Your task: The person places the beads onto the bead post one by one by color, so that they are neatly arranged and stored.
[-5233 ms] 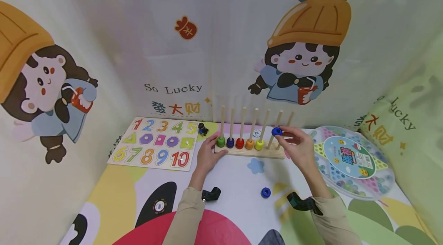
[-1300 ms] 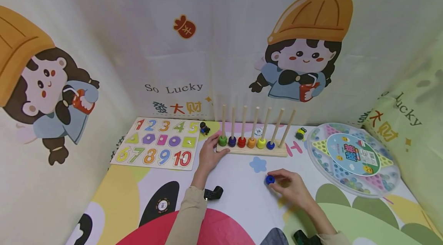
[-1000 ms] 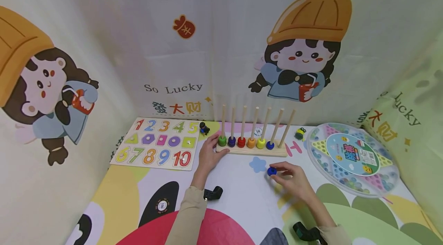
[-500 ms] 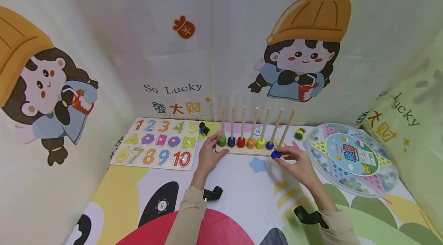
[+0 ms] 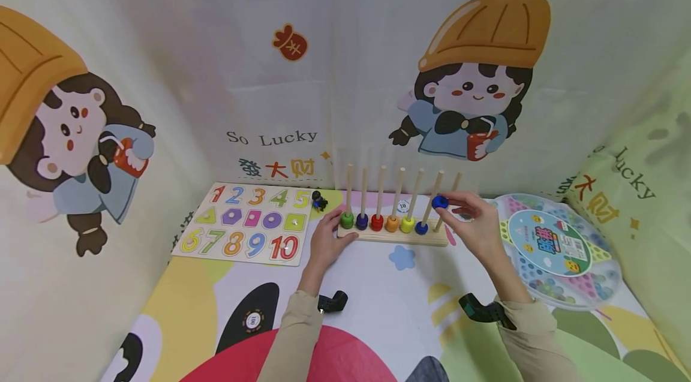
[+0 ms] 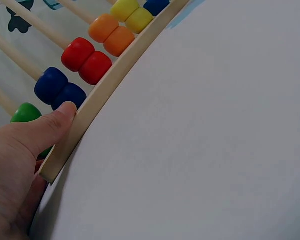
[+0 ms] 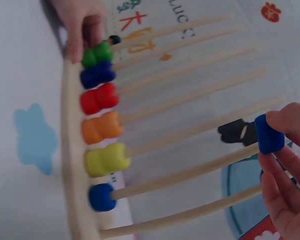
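Note:
A wooden peg rack (image 5: 394, 238) with upright rods stands on the table. My left hand (image 5: 326, 244) grips its left end, thumb against the base edge in the left wrist view. Pairs of beads sit low on the rods: green beads (image 7: 96, 55), dark blue beads (image 6: 60, 89), red beads (image 5: 377, 223), orange beads (image 6: 111, 35) and yellow beads (image 7: 107, 160). One blue bead (image 7: 102, 197) sits on the sixth rod; the last rod is bare. My right hand (image 5: 475, 229) pinches another blue bead (image 5: 440, 202) by the sixth rod's upper part; I cannot tell whether it is threaded.
A number puzzle board (image 5: 243, 223) lies left of the rack, with a small dark figure (image 5: 319, 201) beside it. Right of my right hand lies a round clear game box (image 5: 561, 250). A patterned curtain (image 5: 345, 70) hangs close behind the rack.
One blue bead has gone onto the sixth rod. My right hand then took the other blue bead from the table and lifted it up to that rod. My left hand has stayed put.

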`<state>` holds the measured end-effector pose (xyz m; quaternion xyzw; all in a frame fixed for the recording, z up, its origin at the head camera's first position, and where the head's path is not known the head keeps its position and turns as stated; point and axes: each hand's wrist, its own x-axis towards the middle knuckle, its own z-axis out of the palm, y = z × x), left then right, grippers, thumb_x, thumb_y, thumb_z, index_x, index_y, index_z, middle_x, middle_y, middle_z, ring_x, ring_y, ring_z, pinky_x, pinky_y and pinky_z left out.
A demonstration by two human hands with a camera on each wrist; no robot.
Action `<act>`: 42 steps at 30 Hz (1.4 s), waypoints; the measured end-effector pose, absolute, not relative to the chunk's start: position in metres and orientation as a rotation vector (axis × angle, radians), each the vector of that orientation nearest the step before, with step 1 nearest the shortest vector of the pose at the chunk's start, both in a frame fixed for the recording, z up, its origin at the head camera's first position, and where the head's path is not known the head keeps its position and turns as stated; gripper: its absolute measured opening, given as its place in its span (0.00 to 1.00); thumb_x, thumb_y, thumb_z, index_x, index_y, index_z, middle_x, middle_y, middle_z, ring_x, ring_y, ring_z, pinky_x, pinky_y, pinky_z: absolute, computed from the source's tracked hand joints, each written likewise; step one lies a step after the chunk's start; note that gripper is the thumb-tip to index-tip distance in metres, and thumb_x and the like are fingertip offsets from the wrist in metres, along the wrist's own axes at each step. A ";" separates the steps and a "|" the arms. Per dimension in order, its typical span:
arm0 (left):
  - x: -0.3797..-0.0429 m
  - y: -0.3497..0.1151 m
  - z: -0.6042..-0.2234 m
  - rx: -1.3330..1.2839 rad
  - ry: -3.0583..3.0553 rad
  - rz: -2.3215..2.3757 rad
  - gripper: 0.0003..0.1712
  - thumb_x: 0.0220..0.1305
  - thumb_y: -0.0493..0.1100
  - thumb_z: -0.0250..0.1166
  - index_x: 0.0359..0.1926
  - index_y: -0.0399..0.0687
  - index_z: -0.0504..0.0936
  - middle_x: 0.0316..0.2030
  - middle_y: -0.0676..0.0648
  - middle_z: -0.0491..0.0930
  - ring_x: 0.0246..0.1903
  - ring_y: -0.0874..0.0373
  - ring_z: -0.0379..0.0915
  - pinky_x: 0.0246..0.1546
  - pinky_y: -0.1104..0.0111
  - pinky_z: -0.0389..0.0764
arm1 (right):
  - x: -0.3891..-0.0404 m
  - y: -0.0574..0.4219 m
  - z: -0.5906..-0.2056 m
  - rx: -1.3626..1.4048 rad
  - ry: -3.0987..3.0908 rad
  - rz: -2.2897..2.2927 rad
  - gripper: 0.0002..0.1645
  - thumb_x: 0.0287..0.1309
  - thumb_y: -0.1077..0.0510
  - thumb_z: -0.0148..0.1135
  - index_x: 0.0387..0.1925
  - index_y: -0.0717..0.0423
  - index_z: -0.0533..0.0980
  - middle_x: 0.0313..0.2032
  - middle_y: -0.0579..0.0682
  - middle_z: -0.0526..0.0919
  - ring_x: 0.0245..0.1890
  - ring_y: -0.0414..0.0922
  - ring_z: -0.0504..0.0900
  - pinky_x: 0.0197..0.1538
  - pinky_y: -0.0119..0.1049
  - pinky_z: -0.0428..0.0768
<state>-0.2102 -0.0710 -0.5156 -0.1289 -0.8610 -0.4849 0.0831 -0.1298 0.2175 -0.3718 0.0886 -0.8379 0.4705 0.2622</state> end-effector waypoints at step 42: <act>-0.193 -0.075 -0.466 -0.430 -2.567 -1.115 0.37 0.64 0.52 0.68 0.69 0.42 0.70 0.67 0.43 0.66 0.67 0.46 0.61 0.64 0.51 0.71 | -0.137 0.196 -0.386 0.406 -2.269 0.922 0.17 0.50 0.64 0.73 0.44 0.64 0.83 0.43 0.58 0.85 0.41 0.51 0.83 0.39 0.26 0.78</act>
